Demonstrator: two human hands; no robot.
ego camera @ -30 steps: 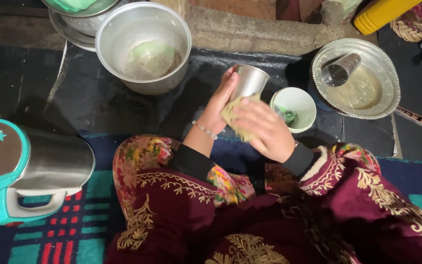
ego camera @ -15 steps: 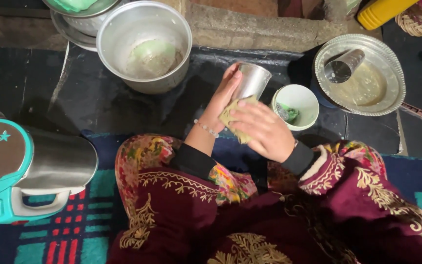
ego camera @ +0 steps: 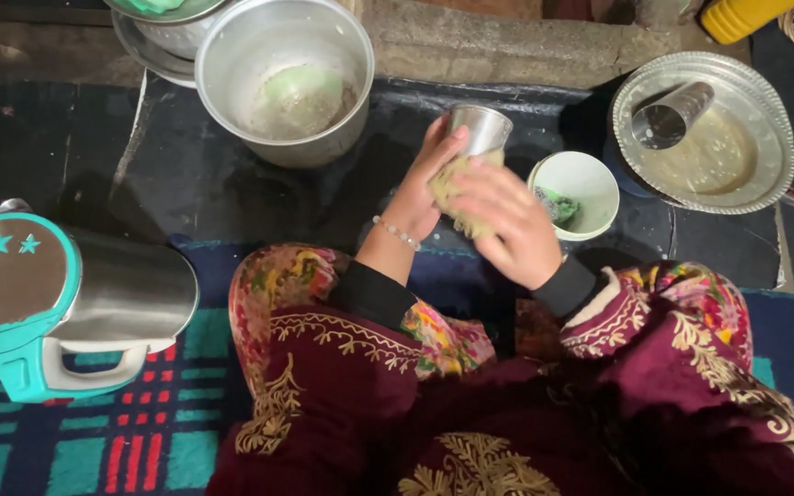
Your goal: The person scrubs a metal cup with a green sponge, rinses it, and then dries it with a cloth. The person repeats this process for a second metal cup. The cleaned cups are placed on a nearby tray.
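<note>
Head view: a steel tumbler [ego camera: 478,130] is held tilted above the dark floor slab [ego camera: 186,184], the left hand [ego camera: 423,188] wrapped round its side to steady it. The right hand [ego camera: 505,220] is closed on a yellowish scrubbing pad [ego camera: 457,188], pressed against the tumbler's wall. Just beside, a white bowl [ego camera: 590,174] holds a green scourer. A large steel pot [ego camera: 285,78] contains cloudy water; a second tumbler lies in the steel plate [ego camera: 765,138].

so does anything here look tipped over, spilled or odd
One thing: a steel cup lies tipped on its side in the round tray at upper right, which holds a film of cloudy liquid. The cup in the left hand is tilted only because the right hand is scrubbing it.
</note>
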